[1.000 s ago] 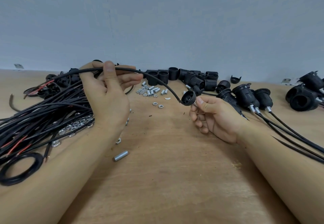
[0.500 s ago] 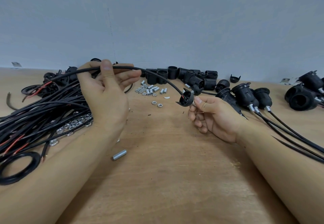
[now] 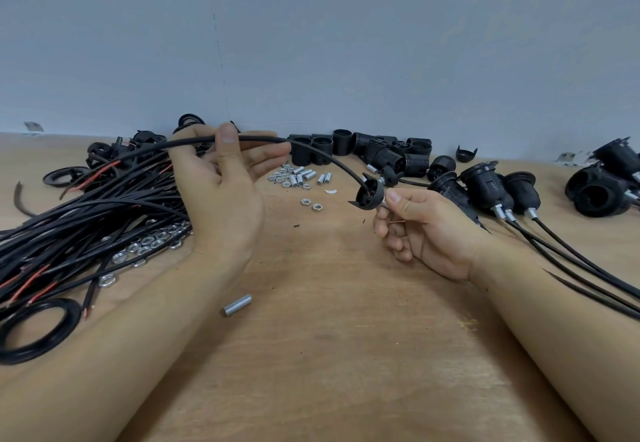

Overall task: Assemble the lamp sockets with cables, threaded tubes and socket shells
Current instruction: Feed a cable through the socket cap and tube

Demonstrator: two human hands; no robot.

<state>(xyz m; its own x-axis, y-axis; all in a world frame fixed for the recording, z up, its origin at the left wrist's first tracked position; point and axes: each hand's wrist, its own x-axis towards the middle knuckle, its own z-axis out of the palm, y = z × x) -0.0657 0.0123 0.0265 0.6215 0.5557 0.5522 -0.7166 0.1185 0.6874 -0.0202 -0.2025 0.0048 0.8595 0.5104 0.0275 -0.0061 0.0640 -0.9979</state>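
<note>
Left hand (image 3: 221, 188) pinches the black cable (image 3: 311, 152) between thumb and fingers, palm up, raised above the table (image 3: 329, 303). Right hand (image 3: 420, 223) grips the socket cap (image 3: 370, 194) at its neck with thumb and forefinger; the cable enters the cap's open side. A bare copper strand shows at the right fingers.

Risk: the cable arcs under tension between the hands. If the left pinch loosens, the cable may spring back out of the cap. Frayed strands may snag inside the neck. The loose threaded tube (image 3: 237, 305) lies near the left forearm and may roll if nudged.

Change: compared with the earlier frames, the cap is tilted further, its open side turned more toward the left, and sits slightly lower. Both hands remain in nearly the same positions.
</note>
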